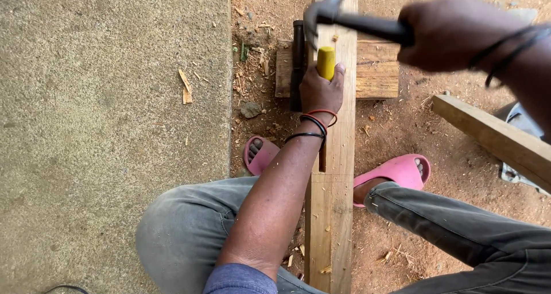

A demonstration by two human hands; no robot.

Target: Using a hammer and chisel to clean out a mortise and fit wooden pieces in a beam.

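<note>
Head view: left hand (321, 90) grip clamped on yellow-handled chisel (326, 61); right hand (453, 33) grip clamped on hammer (344, 18) above.

Left hand (321, 90) gripping yellow-handled chisel (326, 61) on plank (330, 213), right hand (450, 33) holding hammer (344, 18) above

A yellow-handled chisel (326, 62) stands upright on a long pale wooden plank (331, 213) running lengthwise between the knees, while a dark-handled metal hammer (344, 19), blurred, sits raised just above the chisel's butt end.
</note>
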